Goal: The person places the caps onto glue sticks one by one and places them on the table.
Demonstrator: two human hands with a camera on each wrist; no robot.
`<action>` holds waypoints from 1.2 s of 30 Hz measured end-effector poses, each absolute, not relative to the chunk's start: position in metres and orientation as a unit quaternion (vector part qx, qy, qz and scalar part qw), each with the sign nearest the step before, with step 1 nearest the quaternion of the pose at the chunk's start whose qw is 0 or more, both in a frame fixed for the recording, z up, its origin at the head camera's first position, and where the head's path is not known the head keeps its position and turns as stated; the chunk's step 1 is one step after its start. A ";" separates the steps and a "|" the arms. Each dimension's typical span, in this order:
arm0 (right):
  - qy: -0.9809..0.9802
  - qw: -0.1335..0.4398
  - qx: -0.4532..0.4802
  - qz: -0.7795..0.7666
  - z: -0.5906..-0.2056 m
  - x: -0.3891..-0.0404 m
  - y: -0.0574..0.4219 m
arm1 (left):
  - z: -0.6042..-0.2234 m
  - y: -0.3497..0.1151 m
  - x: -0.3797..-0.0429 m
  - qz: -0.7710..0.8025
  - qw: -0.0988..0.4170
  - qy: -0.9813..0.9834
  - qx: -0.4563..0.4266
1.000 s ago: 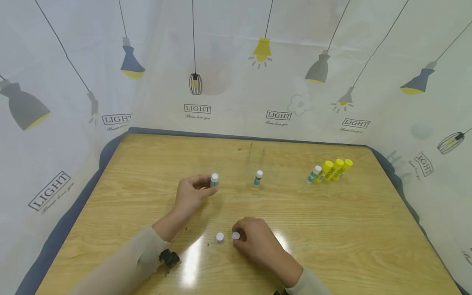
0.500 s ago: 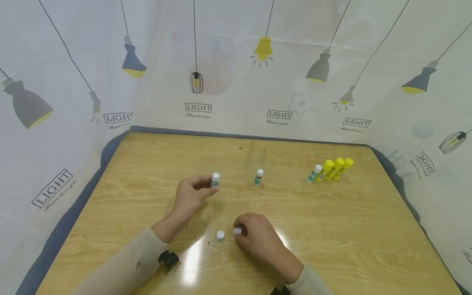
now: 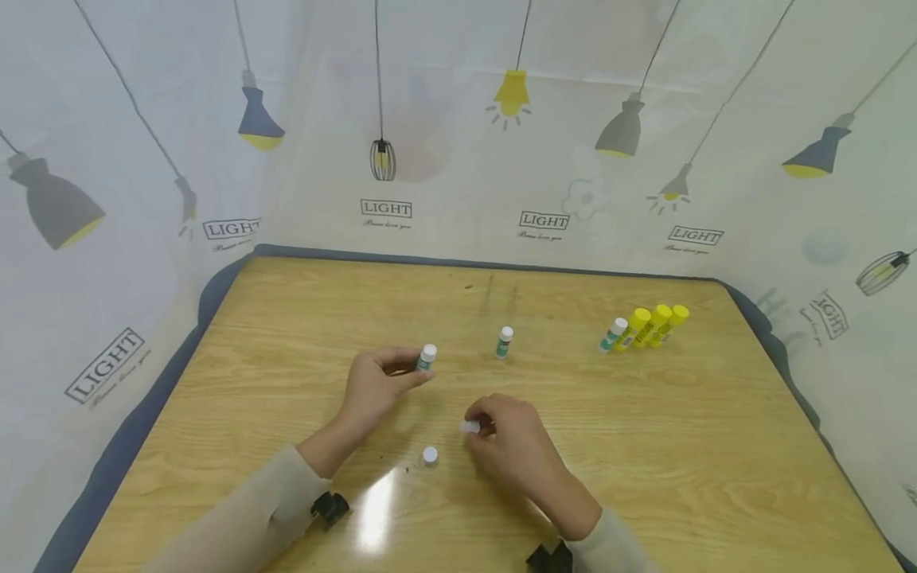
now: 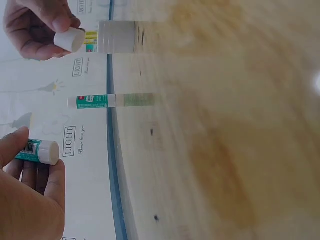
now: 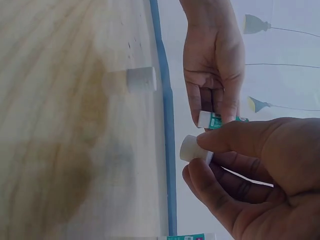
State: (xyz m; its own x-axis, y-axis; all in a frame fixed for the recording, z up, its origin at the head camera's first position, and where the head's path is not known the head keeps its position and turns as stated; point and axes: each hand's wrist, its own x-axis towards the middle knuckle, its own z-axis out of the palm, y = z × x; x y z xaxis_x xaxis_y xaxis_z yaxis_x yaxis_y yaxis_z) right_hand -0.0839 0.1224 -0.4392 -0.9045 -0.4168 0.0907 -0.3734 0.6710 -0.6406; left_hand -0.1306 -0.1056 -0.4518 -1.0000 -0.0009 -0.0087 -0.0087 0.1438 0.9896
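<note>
My left hand [image 3: 372, 387] holds a glue stick [image 3: 427, 358] with a green label and white ends, thumb on one side and fingers on the other. The left wrist view shows this stick [image 4: 37, 151] lifted off the table, its barcode facing the camera. Between thumb and fingertips, my right hand [image 3: 512, 434] pinches a small white cap [image 5: 195, 149], tilted and raised above the table. A second white cap [image 3: 430, 456] stands on the table between the forearms. Another green-labelled glue stick [image 3: 505, 342] stands upright just beyond the hands.
At the back right, several yellow glue sticks [image 3: 661, 326] stand in a row beside a green-labelled glue stick [image 3: 612, 336]. The wooden table [image 3: 322, 310] is bordered at the back by a curtain [image 3: 458, 159] printed with lamps.
My right hand has lifted the white cap off the table and carried it forward, tilting it. My left hand has shifted slightly right with the glue stick, which now leans a little.
</note>
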 end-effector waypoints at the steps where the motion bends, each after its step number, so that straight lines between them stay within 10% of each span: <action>1: 0.913 0.029 -0.217 -0.344 -0.438 -0.084 0.123 | -0.452 -0.106 -0.130 0.649 0.000 0.760 -0.003; 36: 0.847 -0.060 -0.124 -0.513 -0.421 -0.100 0.130 | -0.441 -0.098 -0.119 0.488 -0.058 0.863 0.115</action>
